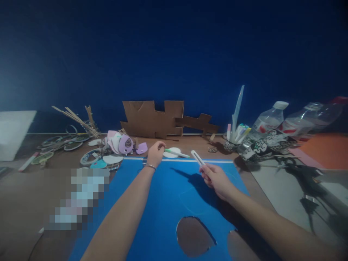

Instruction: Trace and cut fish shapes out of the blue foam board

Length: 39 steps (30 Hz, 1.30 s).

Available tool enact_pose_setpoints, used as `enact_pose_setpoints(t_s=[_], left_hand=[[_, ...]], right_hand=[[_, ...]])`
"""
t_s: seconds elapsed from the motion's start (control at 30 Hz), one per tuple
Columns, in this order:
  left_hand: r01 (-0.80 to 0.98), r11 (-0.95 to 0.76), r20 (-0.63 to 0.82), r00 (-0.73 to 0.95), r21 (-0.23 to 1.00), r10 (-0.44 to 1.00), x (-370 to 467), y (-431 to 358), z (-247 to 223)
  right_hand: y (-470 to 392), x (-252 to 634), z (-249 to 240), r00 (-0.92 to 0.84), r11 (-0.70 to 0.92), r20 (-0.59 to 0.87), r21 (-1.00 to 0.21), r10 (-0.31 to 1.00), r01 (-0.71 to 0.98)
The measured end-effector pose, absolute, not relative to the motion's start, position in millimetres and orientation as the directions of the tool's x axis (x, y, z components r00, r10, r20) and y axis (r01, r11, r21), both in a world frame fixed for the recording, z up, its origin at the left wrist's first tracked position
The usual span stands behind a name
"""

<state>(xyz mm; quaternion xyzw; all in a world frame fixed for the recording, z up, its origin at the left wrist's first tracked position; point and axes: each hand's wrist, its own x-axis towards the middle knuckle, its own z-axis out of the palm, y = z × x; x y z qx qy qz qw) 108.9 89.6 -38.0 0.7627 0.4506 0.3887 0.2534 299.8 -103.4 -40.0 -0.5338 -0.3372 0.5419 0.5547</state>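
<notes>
A blue sheet point(160, 203) lies on the table, with a rounded hole cut near its front and another cut at its right edge. My left hand point(156, 154) is closed at the sheet's far edge, its fingers pinched by the end of a green and white marker point(178, 153); whether they grip it is unclear. Under the marker lies a white oval piece point(169, 150). Over the right part of the sheet, my right hand point(214, 178) is wrapped round a white cutter point(197, 158), which points up and to the left.
Brown cardboard point(152, 119) leans against the blue wall. Paper pieces and a purple paper figure point(125, 144) lie at the left, near wooden sticks point(74, 119). A marker cup point(230, 145), plastic bottles point(269, 117), a black glue gun point(301, 177) and orange paper point(326, 148) are at the right.
</notes>
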Motion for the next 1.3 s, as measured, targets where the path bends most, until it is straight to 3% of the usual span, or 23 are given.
enact_pose_setpoints(t_s=[0.33, 1.3], left_hand=[[0.494, -0.470, 0.362, 0.303, 0.732, 0.882, 109.7, 92.1, -40.1], [0.505, -0.472, 0.346, 0.328, 0.722, 0.879, 109.6, 91.2, -39.1]], right_hand=[[-101.9, 304.4, -37.9, 0.180, -0.117, -0.211, -0.897, 0.961, -0.427], [-102.0, 302.0, -34.9, 0.222, -0.142, -0.227, -0.929, 0.948, -0.342]])
